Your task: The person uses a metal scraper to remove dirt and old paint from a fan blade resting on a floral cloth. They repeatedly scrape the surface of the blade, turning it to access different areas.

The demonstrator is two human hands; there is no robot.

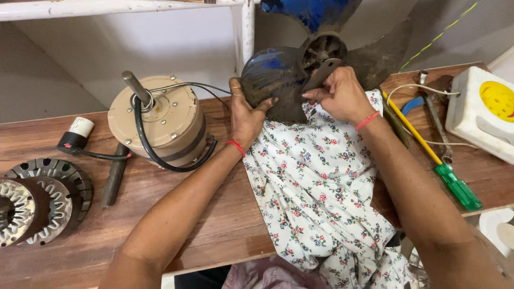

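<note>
A dirty blue fan blade unit (278,75) with a round hub (321,51) stands at the back of the wooden workbench (214,225). My left hand (245,115) grips the edge of one blade. My right hand (340,93) holds a flat grey metal tool (321,74) whose tip rests at the hub. A white floral cloth (316,192) lies under the blade and both hands, draping over the bench's front edge.
A beige fan motor (160,120) with a shaft and black cable sits left of my hands. Metal stator rings (37,198) and a dark rod (114,179) lie far left. A green-handled screwdriver (455,184), pliers and a white box (482,109) lie right.
</note>
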